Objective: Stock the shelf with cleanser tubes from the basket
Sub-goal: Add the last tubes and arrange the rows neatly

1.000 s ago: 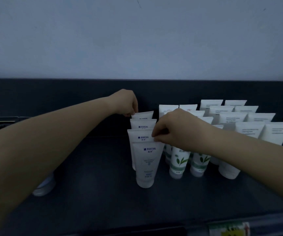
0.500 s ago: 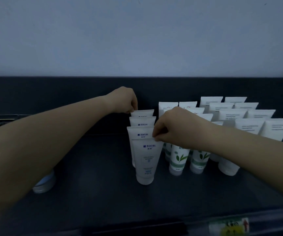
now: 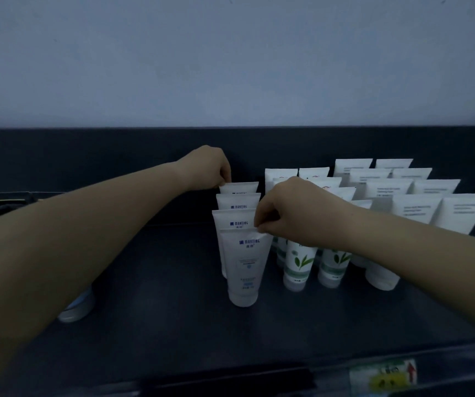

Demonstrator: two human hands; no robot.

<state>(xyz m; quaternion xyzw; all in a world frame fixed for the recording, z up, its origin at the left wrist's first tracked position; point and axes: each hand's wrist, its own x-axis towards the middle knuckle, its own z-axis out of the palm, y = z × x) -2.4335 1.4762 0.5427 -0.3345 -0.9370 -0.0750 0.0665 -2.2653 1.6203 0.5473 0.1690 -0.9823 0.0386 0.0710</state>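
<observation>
A row of white cleanser tubes with blue lettering stands cap-down on the dark shelf (image 3: 159,310), one behind the other. My right hand (image 3: 293,213) pinches the top right corner of the front tube (image 3: 245,267). My left hand (image 3: 207,167) reaches to the back of the row and pinches the top left corner of the rearmost tube (image 3: 239,187). Two more tubes (image 3: 237,203) of the same kind stand between them. The basket is out of view.
To the right stand green-leaf tubes (image 3: 299,265) and several rows of plain white tubes (image 3: 413,207). A round white jar (image 3: 77,309) sits under my left forearm. A label strip (image 3: 382,376) marks the shelf's front edge. The shelf's dark back wall rises behind the rows.
Both hands keep their pinch on the same tubes. The front tube has shifted slightly nearer the shelf's front edge and the view has dipped a little.
</observation>
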